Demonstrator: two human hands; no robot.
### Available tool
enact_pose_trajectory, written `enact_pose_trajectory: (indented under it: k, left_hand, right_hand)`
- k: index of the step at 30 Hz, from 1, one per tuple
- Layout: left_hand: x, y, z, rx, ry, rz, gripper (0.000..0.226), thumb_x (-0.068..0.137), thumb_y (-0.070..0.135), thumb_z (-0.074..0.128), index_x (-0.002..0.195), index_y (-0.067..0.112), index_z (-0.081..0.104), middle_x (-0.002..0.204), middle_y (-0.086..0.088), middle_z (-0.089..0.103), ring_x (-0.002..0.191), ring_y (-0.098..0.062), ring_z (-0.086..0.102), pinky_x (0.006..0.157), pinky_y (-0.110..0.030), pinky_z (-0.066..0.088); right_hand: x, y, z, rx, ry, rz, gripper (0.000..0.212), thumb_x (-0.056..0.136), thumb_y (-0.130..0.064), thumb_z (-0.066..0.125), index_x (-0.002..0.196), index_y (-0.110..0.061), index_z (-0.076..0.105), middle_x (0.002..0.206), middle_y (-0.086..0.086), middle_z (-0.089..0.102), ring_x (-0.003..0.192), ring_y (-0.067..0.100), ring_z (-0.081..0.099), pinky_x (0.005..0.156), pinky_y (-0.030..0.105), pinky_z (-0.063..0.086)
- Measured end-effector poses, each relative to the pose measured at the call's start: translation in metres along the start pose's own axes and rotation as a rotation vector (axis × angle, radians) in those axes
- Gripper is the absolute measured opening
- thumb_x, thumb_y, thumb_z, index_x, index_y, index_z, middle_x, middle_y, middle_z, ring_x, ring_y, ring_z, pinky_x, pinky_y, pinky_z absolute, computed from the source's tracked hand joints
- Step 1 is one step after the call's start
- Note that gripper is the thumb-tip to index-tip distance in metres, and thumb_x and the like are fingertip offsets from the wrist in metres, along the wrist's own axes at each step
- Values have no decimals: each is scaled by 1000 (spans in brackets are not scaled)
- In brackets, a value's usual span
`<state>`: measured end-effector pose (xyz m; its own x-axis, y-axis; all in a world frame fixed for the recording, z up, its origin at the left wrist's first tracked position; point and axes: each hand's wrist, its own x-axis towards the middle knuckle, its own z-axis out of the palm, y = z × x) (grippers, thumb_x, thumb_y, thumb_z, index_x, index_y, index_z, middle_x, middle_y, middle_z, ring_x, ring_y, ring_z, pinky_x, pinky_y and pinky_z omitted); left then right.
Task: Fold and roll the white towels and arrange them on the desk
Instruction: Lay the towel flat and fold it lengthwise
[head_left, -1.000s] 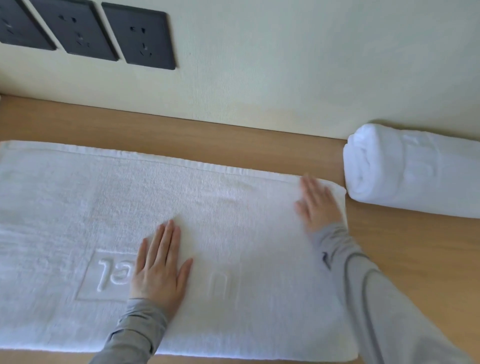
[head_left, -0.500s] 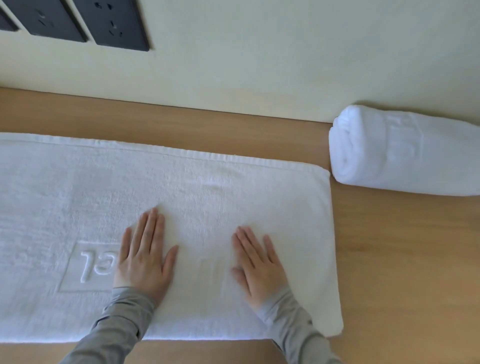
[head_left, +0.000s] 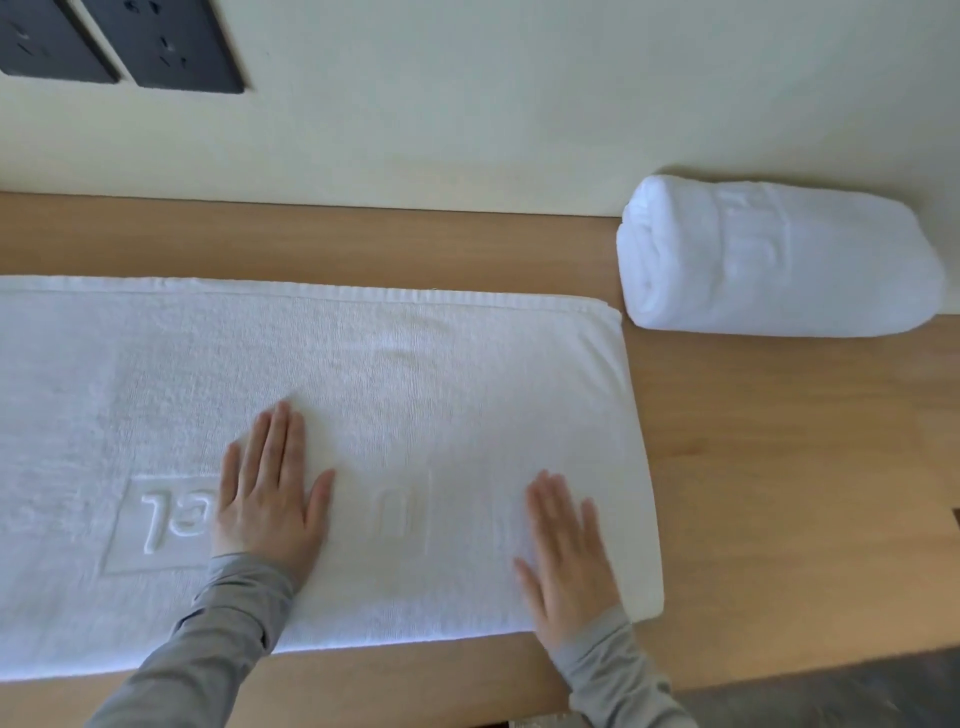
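Left grip (head_left: 270, 499) and right grip (head_left: 566, 561) lie flat-fingered on spread towel (head_left: 415, 374); rolled towel (head_left: 779, 260) at back-right edge of counter (head_left: 779, 467).

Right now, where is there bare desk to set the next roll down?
Widest: bare desk right of the flat towel, in front of the rolled towel. A narrower strip runs between the flat towel's far edge and the wall. Left and middle are crowded: that towel, left hand and right hand flat on it.
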<state>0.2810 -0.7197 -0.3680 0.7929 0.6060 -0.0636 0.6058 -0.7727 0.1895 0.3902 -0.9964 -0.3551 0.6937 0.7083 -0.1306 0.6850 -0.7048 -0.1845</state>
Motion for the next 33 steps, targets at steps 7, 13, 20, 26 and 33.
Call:
enact_pose_trajectory:
  k: [7,13,20,26,33]
  left_hand:
    - [-1,1,-2,1,-7,3,71,92,49,14,149,7,20,156,-7,21,143,-20,17,117,-44,12]
    - [0,0,-1,4,-11,-5,69,92,48,18,149,8,19,156,-6,22,144,-20,18,117,-44,12]
    - [1,-3,0,1,-17,-3,69,94,50,14,149,10,19,156,-3,21,144,-16,16,118,-37,7]
    - [2,-4,2,-17,8,0,67,93,48,19,149,10,21,155,-3,24,144,-17,18,119,-36,6]
    - [3,-3,-2,-51,-28,-12,69,94,51,14,148,10,25,154,-4,26,143,-16,19,118,-37,8]
  right_hand:
    - [-13,43,-14,-34,-58,19,63,99,-40,8,139,-1,35,148,12,32,145,12,4,112,40,16]
    - [66,44,-46,130,78,-33,60,99,-39,19,140,4,27,149,17,24,142,28,14,117,35,7]
    - [170,67,-34,11,-87,-235,55,100,-26,29,148,-9,8,158,4,3,140,9,-13,119,34,-5]
    - [191,109,-37,85,13,-29,52,100,-19,34,147,-6,15,157,8,9,145,17,2,116,26,-3]
    - [169,97,-53,82,35,120,53,100,-19,36,146,-3,16,157,11,10,146,23,5,117,30,2]
